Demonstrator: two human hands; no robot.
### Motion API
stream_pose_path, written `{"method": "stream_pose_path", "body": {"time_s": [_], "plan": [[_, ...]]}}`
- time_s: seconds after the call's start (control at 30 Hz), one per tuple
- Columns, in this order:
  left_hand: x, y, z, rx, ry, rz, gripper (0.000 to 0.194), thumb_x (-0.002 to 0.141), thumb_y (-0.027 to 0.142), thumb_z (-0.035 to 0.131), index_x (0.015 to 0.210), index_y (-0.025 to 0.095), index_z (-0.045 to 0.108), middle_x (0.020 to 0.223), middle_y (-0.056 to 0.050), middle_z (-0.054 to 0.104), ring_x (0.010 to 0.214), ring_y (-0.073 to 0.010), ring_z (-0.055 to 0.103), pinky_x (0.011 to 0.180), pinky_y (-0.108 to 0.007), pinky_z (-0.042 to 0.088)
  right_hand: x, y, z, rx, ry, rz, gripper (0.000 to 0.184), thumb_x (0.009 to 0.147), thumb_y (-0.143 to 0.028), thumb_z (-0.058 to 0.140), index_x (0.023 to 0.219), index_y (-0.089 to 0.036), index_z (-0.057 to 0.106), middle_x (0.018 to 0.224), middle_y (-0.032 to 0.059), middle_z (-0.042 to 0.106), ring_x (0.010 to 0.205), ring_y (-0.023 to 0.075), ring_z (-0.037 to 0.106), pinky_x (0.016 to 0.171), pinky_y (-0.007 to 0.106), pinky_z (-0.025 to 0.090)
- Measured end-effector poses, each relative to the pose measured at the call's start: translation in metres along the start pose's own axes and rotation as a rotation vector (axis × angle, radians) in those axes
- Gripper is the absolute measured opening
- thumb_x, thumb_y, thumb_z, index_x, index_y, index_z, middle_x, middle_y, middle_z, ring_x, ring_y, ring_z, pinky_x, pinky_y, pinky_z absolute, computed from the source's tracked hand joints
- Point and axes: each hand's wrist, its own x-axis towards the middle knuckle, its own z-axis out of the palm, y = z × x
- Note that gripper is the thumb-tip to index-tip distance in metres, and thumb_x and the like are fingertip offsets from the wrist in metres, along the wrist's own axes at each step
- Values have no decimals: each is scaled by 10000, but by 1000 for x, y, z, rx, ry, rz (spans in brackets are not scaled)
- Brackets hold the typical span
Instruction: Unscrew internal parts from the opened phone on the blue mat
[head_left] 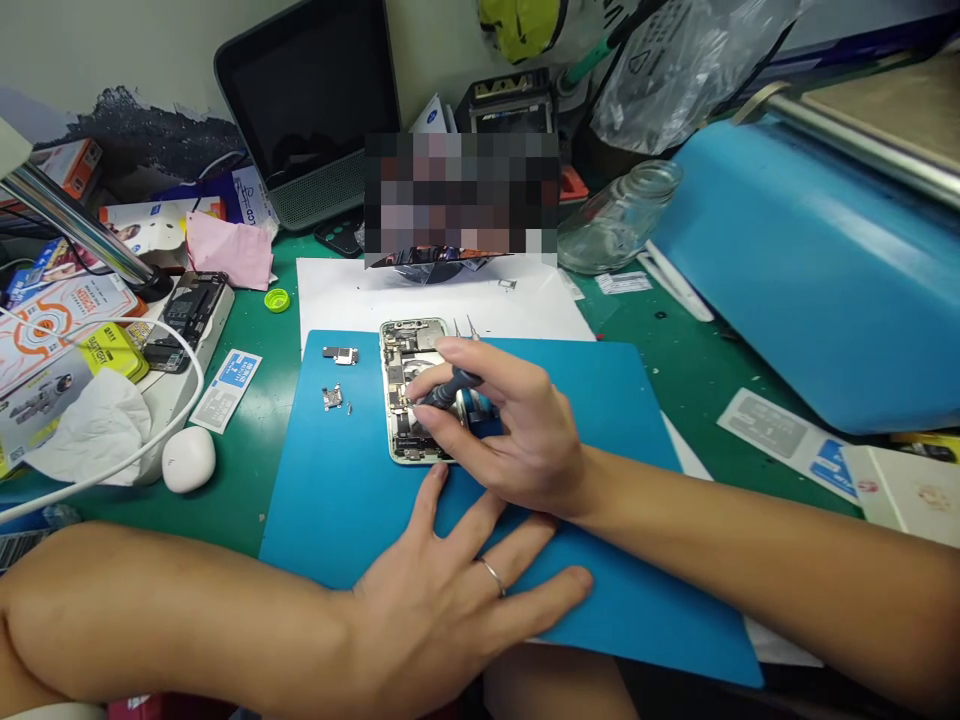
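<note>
An opened smartphone [396, 400] with its inner parts exposed lies on the blue mat [315, 520]. My right hand [529, 430] is closed around a dark screwdriver [452, 386], slanted with its tip over the left-middle part of the phone. Flat on the mat, my left hand [465, 570] has its fingers spread, one fingertip at the phone's lower edge. Left of the phone lie a small metal bracket [342, 355], another small metal part [332, 397] and a tiny piece [349, 408]. Thin metal points [472, 326] show behind my right hand; the rest of that tool is hidden.
A propped, blurred-out screen [461, 195] stands behind on white paper [337, 295]. A glass jar [619, 220] lies at back right. To the left are a white earbud case [188, 460], a white cable [196, 375], a green cap [277, 300] and another opened phone [187, 310].
</note>
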Motion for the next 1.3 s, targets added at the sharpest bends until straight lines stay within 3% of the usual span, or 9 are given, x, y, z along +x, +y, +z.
{"method": "stream_pose_path", "body": {"time_s": [0.27, 0.87, 1.3], "plan": [[-1, -2, -3, -14, -54, 17, 566, 1055, 320, 487, 1609, 265, 380, 1652, -92, 406, 1431, -353, 413, 1125, -654, 449, 1, 2, 3, -34, 26, -34, 641, 956, -86, 646, 1525, -258, 408, 1012, 38, 742, 874, 181, 773, 769, 337, 688], [-4, -2, 4, 9, -16, 27, 669, 1006, 407, 583, 1616, 243, 360, 1654, -118, 382, 1491, -398, 330, 1157, -729, 366, -1, 5, 9, -181, 33, -110, 677, 961, -124, 640, 1560, -271, 362, 1011, 31, 759, 852, 180, 780, 766, 340, 681], [-6, -3, -2, -6, -49, 19, 696, 991, 421, 609, 1618, 255, 354, 1688, -115, 346, 1523, -387, 306, 1168, -716, 352, 1, 5, 2, -201, 27, -190, 674, 939, -118, 662, 1538, -250, 382, 984, 47, 786, 853, 194, 791, 798, 370, 690]]}}
